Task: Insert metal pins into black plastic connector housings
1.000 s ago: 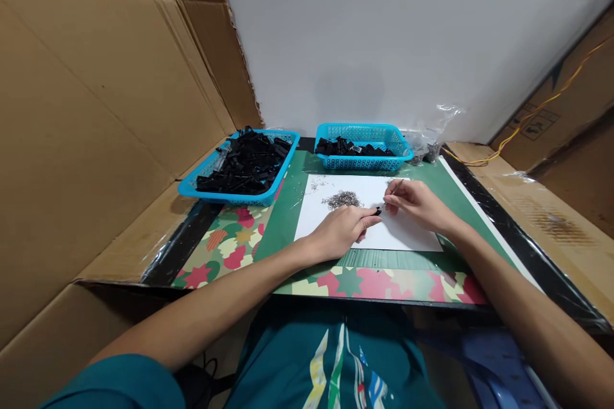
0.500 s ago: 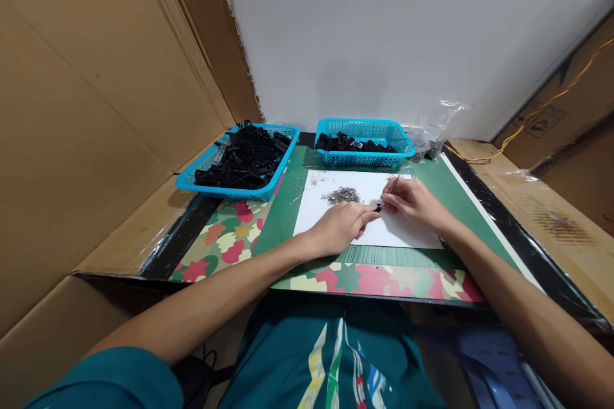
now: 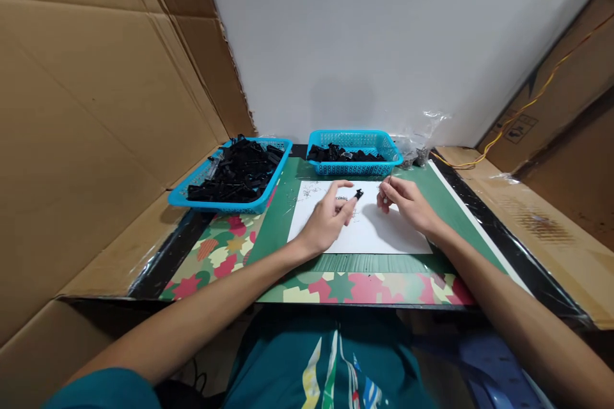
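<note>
My left hand [image 3: 325,222] is over the white sheet [image 3: 378,239], holding a small black plastic piece [image 3: 359,194] at its thumb tip. Its index finger is lifted and stretched away from the piece. To the right, my right hand [image 3: 407,203] is closed in a pinch around a thin metal tool [image 3: 390,177], whose upper end sticks out above the fingers; its exact kind is too small to tell. A heap of tiny metal parts [image 3: 342,198] lies on the sheet, mostly hidden behind my left hand. More tiny parts [image 3: 311,189] are scattered at the sheet's far left corner.
A blue basket [image 3: 254,207] piled with black plastic pieces stands at the left. Another blue basket [image 3: 355,169] with black pieces sits behind the sheet, beside clear plastic bags [image 3: 415,152]. Cardboard [image 3: 96,108] walls the left side; a yellow wire [image 3: 518,112] runs along the right.
My left hand has drawn left, away from my right hand, with the black piece, and its index finger has lifted. My right hand keeps its pinch. The camera view has shifted slightly.
</note>
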Available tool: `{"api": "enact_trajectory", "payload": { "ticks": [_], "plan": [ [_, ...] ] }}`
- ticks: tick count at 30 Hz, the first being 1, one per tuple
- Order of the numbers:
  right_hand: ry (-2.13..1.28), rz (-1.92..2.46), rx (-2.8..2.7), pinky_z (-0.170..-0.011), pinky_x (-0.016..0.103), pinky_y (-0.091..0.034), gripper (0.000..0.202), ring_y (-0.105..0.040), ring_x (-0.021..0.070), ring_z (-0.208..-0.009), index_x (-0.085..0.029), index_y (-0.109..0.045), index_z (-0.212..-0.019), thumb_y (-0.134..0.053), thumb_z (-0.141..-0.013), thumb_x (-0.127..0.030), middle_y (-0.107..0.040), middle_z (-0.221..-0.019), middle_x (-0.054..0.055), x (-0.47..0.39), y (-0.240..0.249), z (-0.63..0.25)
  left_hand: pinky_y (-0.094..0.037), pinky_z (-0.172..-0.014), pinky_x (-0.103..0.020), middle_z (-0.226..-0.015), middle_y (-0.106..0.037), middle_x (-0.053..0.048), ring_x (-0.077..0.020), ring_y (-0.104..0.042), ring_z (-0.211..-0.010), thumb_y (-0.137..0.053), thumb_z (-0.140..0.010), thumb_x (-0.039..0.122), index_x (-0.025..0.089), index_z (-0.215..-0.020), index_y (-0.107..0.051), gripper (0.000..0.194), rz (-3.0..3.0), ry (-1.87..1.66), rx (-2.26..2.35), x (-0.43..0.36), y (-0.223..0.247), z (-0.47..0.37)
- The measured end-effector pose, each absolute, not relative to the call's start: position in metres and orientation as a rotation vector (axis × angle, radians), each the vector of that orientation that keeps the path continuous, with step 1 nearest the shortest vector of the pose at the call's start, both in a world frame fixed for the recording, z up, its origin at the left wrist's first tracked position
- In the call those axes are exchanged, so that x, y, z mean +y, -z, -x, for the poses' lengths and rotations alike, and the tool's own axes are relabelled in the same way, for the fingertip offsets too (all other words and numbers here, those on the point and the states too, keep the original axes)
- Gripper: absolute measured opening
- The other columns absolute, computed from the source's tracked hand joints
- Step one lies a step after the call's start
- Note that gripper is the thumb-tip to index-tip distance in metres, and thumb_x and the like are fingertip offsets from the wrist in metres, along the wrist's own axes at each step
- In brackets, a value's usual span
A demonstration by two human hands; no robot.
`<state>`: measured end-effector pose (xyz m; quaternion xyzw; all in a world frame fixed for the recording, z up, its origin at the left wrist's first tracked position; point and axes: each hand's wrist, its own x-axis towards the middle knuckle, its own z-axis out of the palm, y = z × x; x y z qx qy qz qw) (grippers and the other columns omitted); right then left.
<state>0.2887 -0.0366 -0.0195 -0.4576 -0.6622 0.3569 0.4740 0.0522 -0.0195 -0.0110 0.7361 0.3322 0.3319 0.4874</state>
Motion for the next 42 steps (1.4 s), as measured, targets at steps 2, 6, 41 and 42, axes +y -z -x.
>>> {"api": "enact_trajectory", "payload": {
  "ticks": [2,6,41,42],
  "plan": [
    [-0.781,1.156,-1.751,-0.069,0.032,-0.044,0.037,-0.056,0.0176,-0.068,-0.023,-0.054,-0.079,-0.045,-0.107,-0.044,-0.063,-0.076,0.003,-0.037,0.02,-0.287,-0.03,-0.054,-0.022,-0.065,-0.049,0.009,-0.0092,-0.038,-0.052,-0.054,-0.103,0.05,0.021,-0.133,-0.045,0.042,-1.726,-0.927,0.837,-0.013,0.016,-0.051],
    [-0.642,1.26,-2.038,-0.071,0.032,-0.04,0.024,-0.056,0.0189,-0.075,-0.021,-0.064,-0.089,-0.049,-0.104,-0.032,-0.067,-0.083,0.003,-0.042,0.02,-0.274,-0.028,-0.054,-0.021,-0.065,-0.047,0.01,-0.0087,-0.036,-0.054,-0.055,-0.103,0.048,0.023,-0.121,-0.045,0.032,-1.631,-1.014,0.831,-0.002,0.022,-0.051],
    [-0.647,1.355,-2.125,-0.07,0.033,-0.04,0.017,-0.06,0.0215,-0.074,-0.021,-0.07,-0.097,-0.059,-0.1,-0.033,-0.073,-0.086,0.005,-0.046,0.028,-0.261,-0.043,-0.07,-0.026,-0.097,-0.068,-0.005,-0.0145,-0.057,-0.08,-0.055,-0.102,0.04,0.016,-0.098,-0.068,0.027,-1.817,-0.983,0.752,-0.002,0.016,-0.049],
    [-0.652,1.352,-2.121,-0.071,0.033,-0.041,0.017,-0.061,0.022,-0.076,-0.021,-0.069,-0.096,-0.058,-0.1,-0.033,-0.073,-0.087,0.006,-0.046,0.027,-0.261,-0.043,-0.07,-0.027,-0.096,-0.068,-0.005,-0.0147,-0.057,-0.08,-0.055,-0.102,0.039,0.016,-0.097,-0.068,0.027,-1.831,-0.981,0.754,-0.002,0.015,-0.049]
  ]
}}
